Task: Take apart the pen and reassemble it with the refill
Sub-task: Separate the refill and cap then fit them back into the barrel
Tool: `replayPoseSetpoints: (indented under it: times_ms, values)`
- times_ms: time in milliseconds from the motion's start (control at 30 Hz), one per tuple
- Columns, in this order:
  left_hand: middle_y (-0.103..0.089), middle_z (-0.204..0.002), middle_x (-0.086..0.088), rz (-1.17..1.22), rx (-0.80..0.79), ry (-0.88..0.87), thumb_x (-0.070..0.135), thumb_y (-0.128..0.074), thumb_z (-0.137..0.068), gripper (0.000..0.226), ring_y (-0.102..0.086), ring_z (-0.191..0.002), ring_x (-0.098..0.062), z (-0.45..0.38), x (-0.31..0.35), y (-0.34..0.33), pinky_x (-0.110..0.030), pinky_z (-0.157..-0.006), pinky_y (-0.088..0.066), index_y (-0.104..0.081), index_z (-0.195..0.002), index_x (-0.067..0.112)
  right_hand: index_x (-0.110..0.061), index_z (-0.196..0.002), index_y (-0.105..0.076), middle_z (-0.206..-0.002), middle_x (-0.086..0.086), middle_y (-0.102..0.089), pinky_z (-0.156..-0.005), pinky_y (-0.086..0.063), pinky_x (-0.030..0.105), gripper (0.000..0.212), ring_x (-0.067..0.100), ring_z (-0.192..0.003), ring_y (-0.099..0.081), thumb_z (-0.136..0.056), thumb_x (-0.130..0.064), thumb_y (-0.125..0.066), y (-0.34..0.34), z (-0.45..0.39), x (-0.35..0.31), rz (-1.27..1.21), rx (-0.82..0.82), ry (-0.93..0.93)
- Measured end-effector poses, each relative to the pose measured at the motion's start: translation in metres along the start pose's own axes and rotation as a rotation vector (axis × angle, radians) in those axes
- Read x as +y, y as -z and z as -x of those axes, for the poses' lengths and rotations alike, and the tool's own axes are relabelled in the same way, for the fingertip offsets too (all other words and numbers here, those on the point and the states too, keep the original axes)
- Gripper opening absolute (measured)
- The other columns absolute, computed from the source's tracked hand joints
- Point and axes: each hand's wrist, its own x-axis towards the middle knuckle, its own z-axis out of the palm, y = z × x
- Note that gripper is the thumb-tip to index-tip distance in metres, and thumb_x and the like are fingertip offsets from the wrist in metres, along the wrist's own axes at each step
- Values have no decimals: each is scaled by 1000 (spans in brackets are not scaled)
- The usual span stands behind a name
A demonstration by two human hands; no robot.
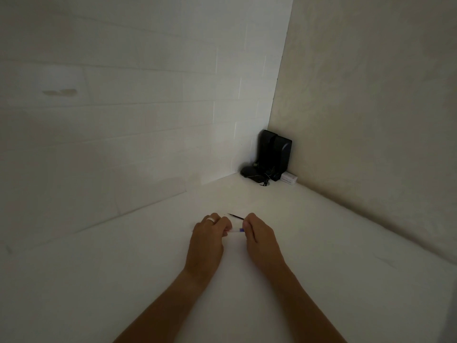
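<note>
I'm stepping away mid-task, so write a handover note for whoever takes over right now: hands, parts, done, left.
Left hand, plain ring on one finger: closed grip on one end of the pale, translucent pen barrel with a blue section.
Right hand: closed grip on the barrel's other end, at the blue part.
Thin dark refill: just beyond the hands over the white table; its near end meets the right fingertips, and whether it is pinched or lying loose cannot be told.
Done: refill appears to be out of the barrel.
Left: feed the refill back in and close the pen.
Far corner: black device, small white box, not involved.
</note>
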Motion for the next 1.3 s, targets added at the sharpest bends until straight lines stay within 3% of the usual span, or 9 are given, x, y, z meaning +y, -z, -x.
replayPoseSetpoints:
  times_ms: [67,133,233,400,533,633,767,967,1300]
  values:
    - [-56,-81,9,-6,7,-13,-15,-60,-67,41,-54,-75,-7,1,2,0,-32,-67,-50,-63,-83,23,3,-77,-46,-63,-2,-42,-59,-37,8,30,-13,-64,-51,-103,-12,-41,-1,-1,1,15,6,-37]
    - [-54,-80,10,-13,28,-7,-17,-60,-65,45,-51,-74,-5,1,3,0,-30,-68,-48,-62,-83,24,-1,-76,-47,-61,-10,-40,-57,-36,11,34,-10,-64,-51,-104,-20,-40,-3,-1,2,43,15,-31]
    - [-50,-79,12,-1,48,6,-19,-60,-63,48,-46,-73,-4,1,2,1,-29,-68,-47,-61,-83,24,-12,-75,-44,-62,-10,-40,-57,-33,14,29,5,-60,-44,-103,-19,-41,-6,1,5,47,17,40]
    - [-59,-90,7,53,13,-6,-7,-62,-77,36,-55,-83,-10,1,1,-3,-28,-74,-50,-72,-97,22,-17,-72,-44,-57,-12,-40,-53,-33,15,29,5,-54,-43,-102,-17,-44,-5,-1,9,128,23,23]
    - [-54,-86,7,72,11,-12,1,-56,-77,29,-53,-80,-14,0,0,-3,-30,-69,-50,-70,-87,24,-17,-70,-41,-54,-15,-39,-48,-27,17,31,5,-48,-37,-101,-15,-44,-5,-1,10,186,-10,35]
    - [-60,-88,4,-2,29,-39,-6,-68,-75,29,-55,-82,-16,-1,3,-2,-29,-70,-49,-69,-87,20,-18,-70,-40,-55,-12,-38,-49,-26,18,30,5,-49,-35,-100,-13,-44,-7,-2,12,199,15,13]
    - [-70,-99,-4,-136,60,-142,9,-79,-76,26,-64,-92,-23,2,3,-7,-36,-81,-52,-72,-101,14,-22,-71,-38,-63,-9,-43,-56,-31,22,29,8,-57,-40,-97,-9,-43,-7,-3,17,161,83,-59]
    - [-67,-72,5,-125,40,-43,-4,-79,-62,33,-61,-66,-17,1,4,3,-25,-64,-50,-75,-82,21,-19,-72,-36,-61,-7,-39,-55,-30,26,28,12,-55,-36,-98,-13,-42,-8,0,13,232,43,-15]
    - [-63,-73,3,-87,69,-74,-10,-72,-65,32,-56,-75,-20,1,3,3,-30,-64,-51,-72,-80,18,-22,-64,-34,-50,-7,-33,-46,-23,22,38,8,-45,-31,-100,-15,-44,-2,0,6,247,-30,-53]
